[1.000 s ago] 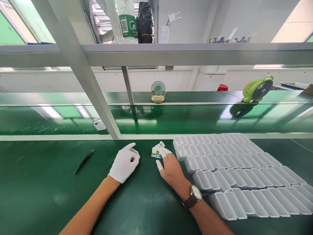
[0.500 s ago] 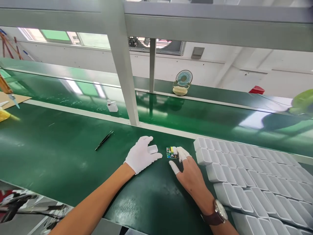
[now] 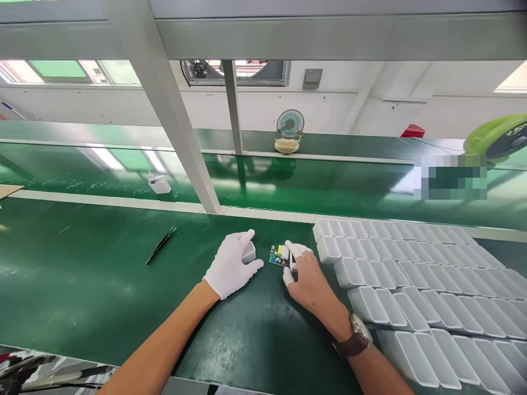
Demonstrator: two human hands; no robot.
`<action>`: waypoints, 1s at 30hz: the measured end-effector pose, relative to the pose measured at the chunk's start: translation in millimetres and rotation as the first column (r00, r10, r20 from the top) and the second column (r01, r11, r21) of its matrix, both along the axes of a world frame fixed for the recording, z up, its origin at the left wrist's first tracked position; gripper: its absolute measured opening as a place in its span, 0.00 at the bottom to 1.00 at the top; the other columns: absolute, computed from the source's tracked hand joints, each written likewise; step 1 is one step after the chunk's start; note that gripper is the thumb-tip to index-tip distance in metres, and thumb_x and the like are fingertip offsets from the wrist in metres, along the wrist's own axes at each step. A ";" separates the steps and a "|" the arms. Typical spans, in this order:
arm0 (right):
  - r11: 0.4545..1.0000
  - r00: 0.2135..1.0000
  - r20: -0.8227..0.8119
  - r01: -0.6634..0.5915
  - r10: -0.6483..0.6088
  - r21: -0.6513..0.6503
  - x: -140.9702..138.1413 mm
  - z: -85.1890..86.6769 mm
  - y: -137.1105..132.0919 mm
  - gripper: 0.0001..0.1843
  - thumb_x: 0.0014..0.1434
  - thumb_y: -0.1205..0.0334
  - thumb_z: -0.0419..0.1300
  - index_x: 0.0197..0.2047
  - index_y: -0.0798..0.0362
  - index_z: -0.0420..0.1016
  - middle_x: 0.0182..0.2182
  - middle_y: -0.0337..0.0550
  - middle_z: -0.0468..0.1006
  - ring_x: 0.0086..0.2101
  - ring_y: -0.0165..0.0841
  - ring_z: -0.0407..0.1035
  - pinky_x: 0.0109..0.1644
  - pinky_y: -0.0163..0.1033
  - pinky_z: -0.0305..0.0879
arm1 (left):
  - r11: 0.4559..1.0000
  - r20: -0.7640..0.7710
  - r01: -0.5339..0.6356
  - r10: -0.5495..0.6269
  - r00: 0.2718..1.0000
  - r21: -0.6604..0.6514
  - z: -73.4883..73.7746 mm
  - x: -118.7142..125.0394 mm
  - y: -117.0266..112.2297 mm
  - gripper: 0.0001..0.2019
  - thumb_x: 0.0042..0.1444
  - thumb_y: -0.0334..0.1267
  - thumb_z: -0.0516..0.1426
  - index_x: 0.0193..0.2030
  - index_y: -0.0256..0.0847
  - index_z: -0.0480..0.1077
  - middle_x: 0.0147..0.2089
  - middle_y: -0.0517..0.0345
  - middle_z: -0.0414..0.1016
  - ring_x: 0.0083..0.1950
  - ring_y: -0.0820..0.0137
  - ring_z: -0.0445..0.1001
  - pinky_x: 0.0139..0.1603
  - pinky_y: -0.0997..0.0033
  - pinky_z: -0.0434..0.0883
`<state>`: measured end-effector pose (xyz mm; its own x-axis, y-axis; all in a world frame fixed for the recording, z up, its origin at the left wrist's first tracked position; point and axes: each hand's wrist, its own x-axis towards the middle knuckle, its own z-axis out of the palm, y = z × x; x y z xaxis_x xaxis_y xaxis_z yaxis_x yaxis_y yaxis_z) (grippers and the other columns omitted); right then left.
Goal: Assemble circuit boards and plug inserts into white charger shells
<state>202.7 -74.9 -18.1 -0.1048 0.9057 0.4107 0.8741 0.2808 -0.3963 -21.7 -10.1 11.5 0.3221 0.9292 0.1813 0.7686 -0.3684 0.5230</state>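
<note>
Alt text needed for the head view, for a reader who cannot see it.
On a green bench, a gloved left hand grips a small white housing while the right hand, in finger cots, holds a small circuit board. Rows of white trays lie right, black tweezers left.

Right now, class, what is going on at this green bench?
A person works at a green bench. The gloved left hand holds a small white casing. The right hand, with finger cots, pinches a small circuit board on the bench. Rows of white casings lie to the right, black tweezers to the left.
</note>
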 end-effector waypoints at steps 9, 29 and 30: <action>0.992 0.997 -0.022 -0.073 0.072 -0.103 6.7 4.2 4.8 0.30 0.64 0.70 0.51 0.68 0.62 0.59 0.49 0.58 0.75 0.54 0.49 0.68 0.59 0.60 0.69 | 0.992 0.056 0.012 -0.005 0.998 -0.127 6.4 -3.2 1.3 0.41 0.50 0.46 0.67 0.70 0.48 0.58 0.68 0.49 0.63 0.69 0.52 0.62 0.69 0.47 0.62; 0.997 0.957 -0.290 -0.027 0.004 -0.075 -6.1 20.3 -4.1 0.33 0.62 0.65 0.56 0.70 0.54 0.56 0.58 0.56 0.69 0.52 0.44 0.70 0.54 0.51 0.74 | 0.861 0.239 0.293 -0.207 0.949 -0.415 16.7 -26.7 9.9 0.44 0.48 0.38 0.67 0.71 0.50 0.57 0.67 0.53 0.69 0.63 0.56 0.71 0.63 0.54 0.70; 0.997 0.938 -0.346 -0.028 0.004 -0.066 -7.0 22.9 -5.8 0.33 0.63 0.65 0.56 0.70 0.52 0.56 0.59 0.54 0.67 0.51 0.42 0.71 0.53 0.49 0.75 | 0.867 0.237 0.273 -0.185 0.954 -0.418 15.0 -24.1 8.2 0.41 0.49 0.39 0.67 0.70 0.51 0.59 0.65 0.54 0.70 0.60 0.57 0.74 0.61 0.55 0.72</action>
